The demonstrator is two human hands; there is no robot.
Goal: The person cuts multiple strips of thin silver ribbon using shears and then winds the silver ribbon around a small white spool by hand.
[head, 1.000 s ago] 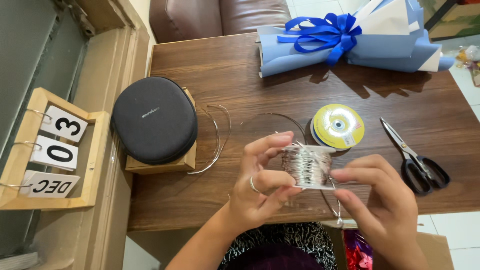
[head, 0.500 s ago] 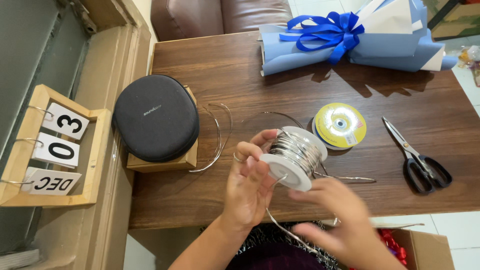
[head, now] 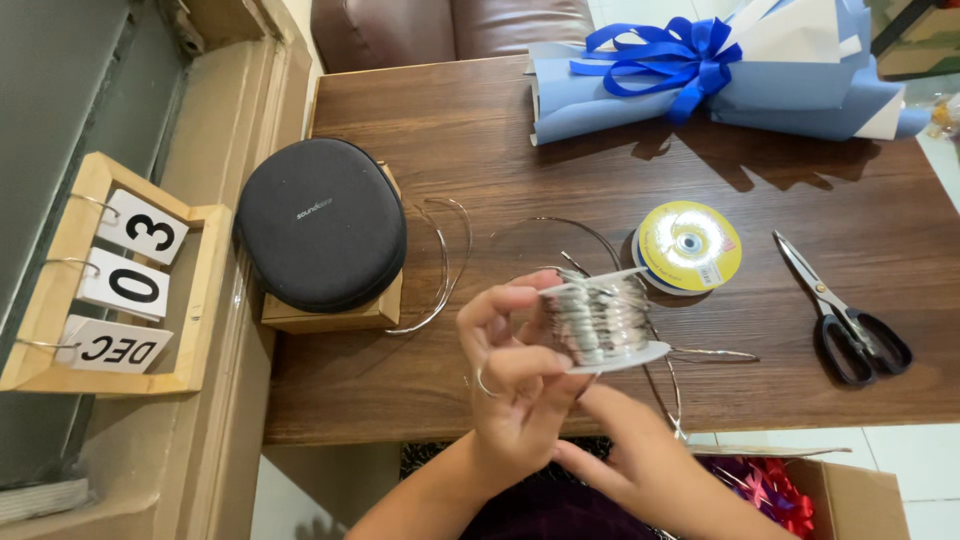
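My left hand (head: 515,390) holds up a white spool of silver wire (head: 600,320) above the near edge of the brown wooden table (head: 500,140), fingers curled round its left flange. A ring is on one finger. My right hand (head: 640,465) is lower, just under the spool and partly behind the left hand, its thumb reaching up toward the spool's bottom flange. Loose silver wire (head: 675,390) trails from the spool down toward the right hand. Whether the right hand pinches the wire is hidden.
A yellow ribbon spool (head: 688,245) and black-handled scissors (head: 845,320) lie to the right. A blue paper bouquet wrap with a blue bow (head: 700,70) lies at the back. A black oval case (head: 320,225) sits on a wooden box; a wooden flip calendar (head: 100,280) stands at the left. A cardboard box of ribbons (head: 800,490) is bottom right.
The spool has turned from flange-on to side-on in my left hand. My right hand left the spool, dropped below it, and has come back up close under it.
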